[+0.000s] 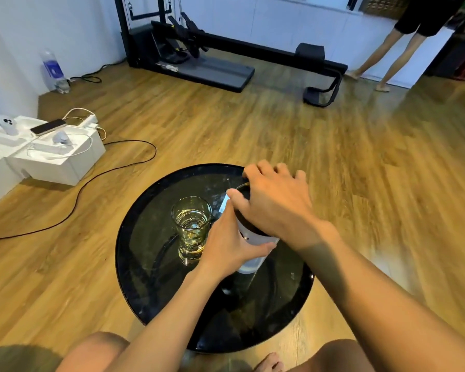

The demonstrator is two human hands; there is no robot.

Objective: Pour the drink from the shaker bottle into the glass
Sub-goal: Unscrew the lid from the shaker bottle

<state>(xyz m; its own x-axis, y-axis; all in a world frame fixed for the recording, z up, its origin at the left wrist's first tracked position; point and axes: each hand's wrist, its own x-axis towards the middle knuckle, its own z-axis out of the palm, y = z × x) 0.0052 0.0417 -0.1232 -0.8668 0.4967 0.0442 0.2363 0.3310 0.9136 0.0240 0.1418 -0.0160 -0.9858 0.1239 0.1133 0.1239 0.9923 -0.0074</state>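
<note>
A round black glass table (156, 264) is sitting on the wooden floor (360, 170). At left, white boxes (57, 159) are holding a phone (48, 127) — cables trailing off them. A water bottle (53, 71) is standing by the wall, a black exercise machine (226, 57) beyond — a barefoot person (403, 38) is standing far right.

Clear ribbed drinking glass (191, 226): upright on the round black glass-topped table (151, 264), left of centre, holding pale yellow liquid to roughly mid-height. White cylindrical shaker bottle with a dark lid (249, 237): upright, just right of the glass, base on the table. Lid mostly hidden, so open or closed cannot be told. Bottle contents not visible.
</note>
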